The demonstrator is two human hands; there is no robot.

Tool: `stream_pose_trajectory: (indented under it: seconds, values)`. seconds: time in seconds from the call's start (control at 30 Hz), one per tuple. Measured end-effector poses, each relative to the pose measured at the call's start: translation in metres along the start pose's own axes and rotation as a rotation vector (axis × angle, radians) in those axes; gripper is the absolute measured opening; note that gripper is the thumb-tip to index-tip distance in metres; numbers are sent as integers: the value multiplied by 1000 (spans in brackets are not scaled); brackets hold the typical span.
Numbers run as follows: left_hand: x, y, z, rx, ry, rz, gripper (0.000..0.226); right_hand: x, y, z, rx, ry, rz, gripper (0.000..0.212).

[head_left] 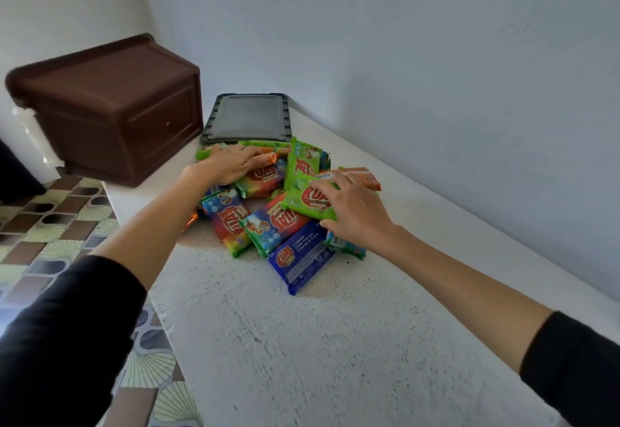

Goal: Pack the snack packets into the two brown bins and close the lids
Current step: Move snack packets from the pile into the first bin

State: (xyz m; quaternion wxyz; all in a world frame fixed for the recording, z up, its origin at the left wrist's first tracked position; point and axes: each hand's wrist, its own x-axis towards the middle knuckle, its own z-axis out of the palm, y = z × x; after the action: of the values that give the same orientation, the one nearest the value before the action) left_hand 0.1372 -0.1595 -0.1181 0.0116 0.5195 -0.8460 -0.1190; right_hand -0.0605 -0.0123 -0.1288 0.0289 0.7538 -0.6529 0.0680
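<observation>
Snack packets (268, 222) piled by overturned brown bin (110, 107), left hand (231, 163) flat, right hand (355, 211) gripping green packet (302, 201)

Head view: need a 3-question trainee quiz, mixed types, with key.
1. True or false: the lid lies flat on the table, behind the packets.
2. Which packet does the right hand grip? A blue; B green; C orange.
3. How many bins show?
Key: 1 true; 2 B, the green packet; 3 one, the bin at left.
</observation>
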Motion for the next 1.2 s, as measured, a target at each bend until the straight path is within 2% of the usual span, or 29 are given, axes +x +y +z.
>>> stream_pose_trajectory:
  seconds: [0.07, 0.13, 0.2, 0.3, 0.37, 0.53, 0.63, 0.77, 0.93, 1.03, 1.2]
  values:
    - [0, -2, 4, 55, -11, 22, 63, 0, 1, -2, -2, -14, 7, 71]
    - [-2, -1, 5, 56, 8, 51, 82, 2, 0, -3, -14, -28, 18, 76]
    - [-4, 0, 3, 21, -42, 91, 101, 6, -2, -4, -43, -39, 32, 80]
    - [-3, 0, -9, 17, -174, 148, 77, 11, -6, -4, -77, -43, 35, 80]
    - [-4, 0, -16, -50, -205, 128, 74, 11, -6, -4, -54, -64, 26, 79]
    - [-8, 4, -11, -101, -40, 122, 70, 8, -5, -5, -53, -84, -5, 73]
    - [-17, 10, -16, -146, 47, 157, 67, 4, 2, -13, 20, -73, 60, 74]
    - [-27, 31, -37, -144, 76, 265, 68, -11, 21, -44, 96, -39, 180, 74]
    - [-40, 92, -67, -103, 79, 444, 66, -57, 48, -91, 127, 11, 300, 75]
    - [-53, 140, -79, -79, 76, 573, 67, -104, 64, -120, 181, -12, 382, 74]
    - [-98, 226, -78, -4, -36, 829, 75, -207, 77, -160, 147, 5, 507, 75]
